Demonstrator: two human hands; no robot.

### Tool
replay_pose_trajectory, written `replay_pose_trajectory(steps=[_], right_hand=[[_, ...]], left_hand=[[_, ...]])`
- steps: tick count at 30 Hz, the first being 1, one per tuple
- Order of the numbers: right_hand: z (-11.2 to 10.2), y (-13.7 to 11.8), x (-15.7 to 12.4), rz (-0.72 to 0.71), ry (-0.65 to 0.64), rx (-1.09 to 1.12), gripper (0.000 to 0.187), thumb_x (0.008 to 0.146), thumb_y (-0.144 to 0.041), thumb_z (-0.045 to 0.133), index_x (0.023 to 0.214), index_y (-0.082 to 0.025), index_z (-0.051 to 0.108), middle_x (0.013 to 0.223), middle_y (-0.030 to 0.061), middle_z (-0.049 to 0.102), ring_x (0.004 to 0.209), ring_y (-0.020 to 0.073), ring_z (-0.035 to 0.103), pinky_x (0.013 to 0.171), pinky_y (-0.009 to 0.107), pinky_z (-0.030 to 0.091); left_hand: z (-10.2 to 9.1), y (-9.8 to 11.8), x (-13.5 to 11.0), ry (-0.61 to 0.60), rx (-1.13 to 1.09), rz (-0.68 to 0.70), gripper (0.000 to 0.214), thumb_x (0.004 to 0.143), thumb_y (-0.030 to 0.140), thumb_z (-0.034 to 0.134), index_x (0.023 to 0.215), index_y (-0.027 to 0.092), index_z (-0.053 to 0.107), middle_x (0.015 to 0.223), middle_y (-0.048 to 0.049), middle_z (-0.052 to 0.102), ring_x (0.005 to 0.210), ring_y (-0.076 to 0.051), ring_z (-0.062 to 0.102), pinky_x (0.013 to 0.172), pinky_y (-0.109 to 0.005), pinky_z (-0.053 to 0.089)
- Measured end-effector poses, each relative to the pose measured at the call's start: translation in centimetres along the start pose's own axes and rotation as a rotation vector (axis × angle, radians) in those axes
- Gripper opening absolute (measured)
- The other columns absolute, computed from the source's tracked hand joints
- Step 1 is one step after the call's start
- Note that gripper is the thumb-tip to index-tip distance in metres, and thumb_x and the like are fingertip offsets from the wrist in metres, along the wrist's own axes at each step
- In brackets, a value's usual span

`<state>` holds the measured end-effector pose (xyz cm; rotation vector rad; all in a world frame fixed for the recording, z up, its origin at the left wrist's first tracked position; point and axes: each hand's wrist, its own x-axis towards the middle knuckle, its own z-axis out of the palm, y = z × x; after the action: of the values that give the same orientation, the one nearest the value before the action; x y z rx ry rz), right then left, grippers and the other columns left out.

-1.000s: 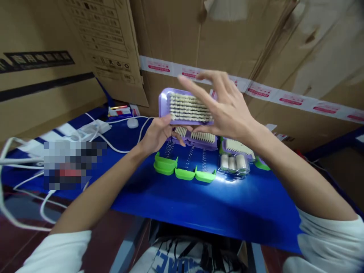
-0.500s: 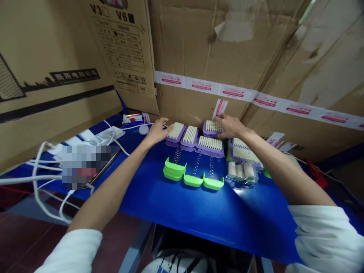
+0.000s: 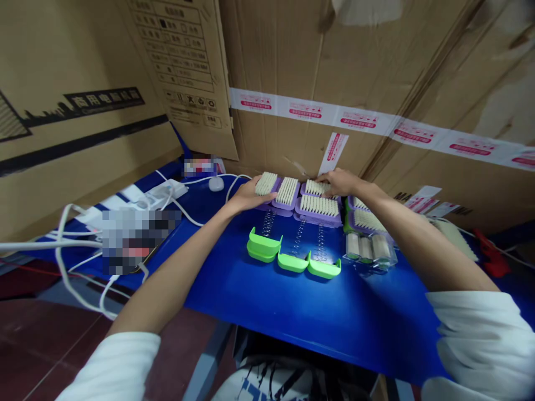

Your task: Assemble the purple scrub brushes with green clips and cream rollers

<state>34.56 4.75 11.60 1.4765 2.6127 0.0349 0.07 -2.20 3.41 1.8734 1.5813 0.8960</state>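
Note:
Several purple brush blocks with pale bristles (image 3: 318,206) lie bristles-up in a cluster at the back of the blue table (image 3: 292,312). My left hand (image 3: 246,197) rests at the left end of the row, fingers on the leftmost brush (image 3: 266,184). My right hand (image 3: 340,182) lies over a back brush (image 3: 314,187), fingers curled on it. In front of the brushes lie metal springs (image 3: 299,235) and three green plastic caps (image 3: 292,260). A clear pack of pale rollers (image 3: 366,248) sits to the right.
Tall cardboard boxes (image 3: 292,67) wall in the back and left of the table. White cables (image 3: 75,245) and a power strip (image 3: 161,192) lie at the left, with a blurred patch beside them. More brushes (image 3: 370,220) and a red object (image 3: 491,256) are at the right.
A second ago I held one purple brush up in both hands. It has since gone down among the others, and both hands now rest on the brush row.

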Motion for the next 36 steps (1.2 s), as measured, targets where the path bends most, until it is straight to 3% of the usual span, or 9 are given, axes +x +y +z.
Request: replay_pose_trajectory(steps=[7, 11, 13, 17, 21, 25, 28, 32, 36], right_hand=[[1.2, -0.5, -2.2, -0.083, 0.136, 0.109, 0.067, 0.110, -0.055, 0.069, 0.167, -0.019, 0.066, 0.161, 0.0165, 0.074, 0.149, 0.0377, 0.069, 0.127, 0.052, 0.054], [1.2, -1.1, -5.5, -0.215, 0.205, 0.108, 0.103, 0.097, -0.083, 0.074, 0.179, -0.026, 0.050, 0.171, 0.0223, 0.062, 0.157, 0.0482, 0.057, 0.126, 0.070, 0.051], [1.2, -1.9, -6.9, -0.205, 0.158, 0.026, 0.110, 0.093, -0.082, 0.079, 0.183, -0.033, 0.040, 0.179, 0.0241, 0.051, 0.162, 0.0526, 0.050, 0.121, 0.076, 0.053], [1.6, -4.3, -7.8, -0.140, 0.127, -0.102, 0.088, 0.108, -0.062, 0.068, 0.185, -0.036, 0.035, 0.184, 0.0258, 0.041, 0.167, 0.0508, 0.046, 0.114, 0.074, 0.060], [2.0, -5.6, -7.7, -0.114, 0.160, -0.150, 0.080, 0.113, -0.066, 0.056, 0.183, -0.032, 0.039, 0.180, 0.0265, 0.046, 0.164, 0.0482, 0.049, 0.116, 0.072, 0.060], [1.2, -3.6, -9.9, -0.094, 0.298, -0.159, 0.078, 0.114, -0.073, 0.045, 0.179, -0.031, 0.048, 0.177, 0.0243, 0.050, 0.167, 0.0494, 0.043, 0.122, 0.074, 0.055], [0.2, -0.1, -13.3, 0.024, 0.371, -0.056, 0.071, 0.118, -0.067, 0.033, 0.170, -0.026, 0.058, 0.160, 0.0233, 0.067, 0.148, 0.0455, 0.064, 0.115, 0.069, 0.061], [0.6, 3.5, -16.8, 0.044, 0.117, 0.068, 0.076, 0.108, -0.060, 0.061, 0.175, -0.024, 0.051, 0.147, 0.0187, 0.080, 0.140, 0.0447, 0.072, 0.120, 0.066, 0.059], [1.7, 3.7, -17.0, 0.054, 0.006, 0.098, 0.096, 0.095, -0.057, 0.081, 0.179, -0.022, 0.049, 0.148, 0.0186, 0.080, 0.147, 0.0459, 0.068, 0.124, 0.061, 0.057]], left_hand=[[0.0, -1.0, 0.2, -0.033, -0.074, 0.121, 0.100, 0.079, 0.071, 0.089, 0.160, 0.019, 0.062, 0.161, -0.0167, 0.072, 0.148, -0.040, 0.070, 0.129, -0.056, 0.052], [0.3, -1.7, 0.6, -0.067, -0.075, 0.189, 0.109, 0.069, 0.065, 0.098, 0.161, 0.021, 0.061, 0.164, -0.0175, 0.069, 0.152, -0.040, 0.067, 0.130, -0.055, 0.051], [0.4, -1.6, 0.5, -0.076, -0.069, 0.182, 0.118, 0.061, 0.057, 0.103, 0.164, 0.021, 0.058, 0.168, -0.0182, 0.066, 0.156, -0.042, 0.064, 0.133, -0.056, 0.048], [0.4, -0.9, 0.1, -0.063, -0.061, 0.117, 0.128, 0.054, 0.047, 0.105, 0.168, 0.020, 0.055, 0.167, -0.0201, 0.067, 0.156, -0.045, 0.063, 0.133, -0.060, 0.047], [0.4, -0.4, -0.2, -0.051, -0.047, 0.150, 0.124, 0.056, 0.046, 0.105, 0.168, 0.021, 0.057, 0.167, -0.0200, 0.066, 0.158, -0.046, 0.062, 0.134, -0.062, 0.045], [0.4, -0.2, -0.1, -0.059, -0.046, 0.158, 0.122, 0.057, 0.047, 0.103, 0.168, 0.021, 0.057, 0.169, -0.0194, 0.065, 0.157, -0.047, 0.062, 0.134, -0.062, 0.046], [0.4, -0.4, 0.1, -0.076, -0.058, 0.166, 0.124, 0.056, 0.047, 0.103, 0.168, 0.020, 0.057, 0.172, -0.0188, 0.062, 0.160, -0.047, 0.059, 0.136, -0.060, 0.044], [0.5, -1.1, 0.4, -0.067, -0.039, 0.155, 0.129, 0.056, 0.051, 0.104, 0.170, 0.018, 0.054, 0.174, -0.0207, 0.060, 0.163, -0.046, 0.056, 0.138, -0.058, 0.042], [0.4, -1.3, 0.5, -0.063, -0.009, 0.154, 0.131, 0.057, 0.054, 0.105, 0.170, 0.014, 0.051, 0.172, -0.0246, 0.060, 0.160, -0.046, 0.059, 0.136, -0.057, 0.044]])
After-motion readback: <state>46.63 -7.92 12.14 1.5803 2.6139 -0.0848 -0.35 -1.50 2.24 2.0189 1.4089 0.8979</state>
